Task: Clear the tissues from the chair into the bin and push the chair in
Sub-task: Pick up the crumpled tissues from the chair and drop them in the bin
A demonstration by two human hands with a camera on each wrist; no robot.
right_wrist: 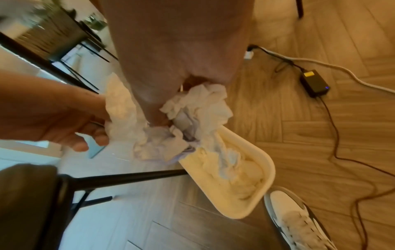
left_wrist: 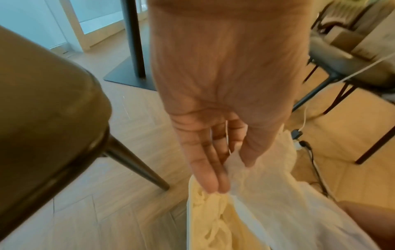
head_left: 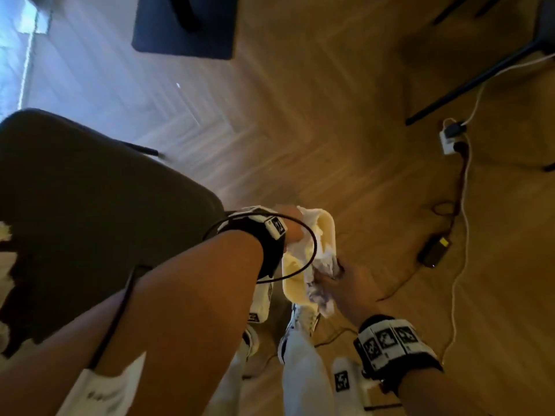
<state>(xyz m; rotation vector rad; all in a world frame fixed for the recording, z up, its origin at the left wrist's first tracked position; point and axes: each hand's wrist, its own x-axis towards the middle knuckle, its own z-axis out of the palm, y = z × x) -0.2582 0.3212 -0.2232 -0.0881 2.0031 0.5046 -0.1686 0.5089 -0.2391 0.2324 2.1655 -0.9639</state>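
The cream bin (head_left: pixel 292 274) stands on the floor by the dark olive chair (head_left: pixel 90 205), with crumpled tissues inside it. My left hand (head_left: pixel 292 229) hangs over the bin's far end, thumb and fingers pinching a white tissue (left_wrist: pixel 267 194). My right hand (head_left: pixel 336 277) grips a wad of crumpled tissues (right_wrist: pixel 196 108) just above the bin's rim (right_wrist: pixel 262 191). The two hands are close together, and the tissues touch. Small white scraps (head_left: pixel 4 232) show at the seat's left edge. In the left wrist view the chair (left_wrist: pixel 42 118) sits left of the hand (left_wrist: pixel 233 172).
A white power strip (head_left: pixel 450 139), a black adapter (head_left: pixel 434 250) and loose cables lie on the wooden floor to the right. A dark table base (head_left: pixel 183 25) is ahead, another chair's leg (head_left: pixel 480 76) at the top right. My white shoes (right_wrist: pixel 299 219) stand beside the bin.
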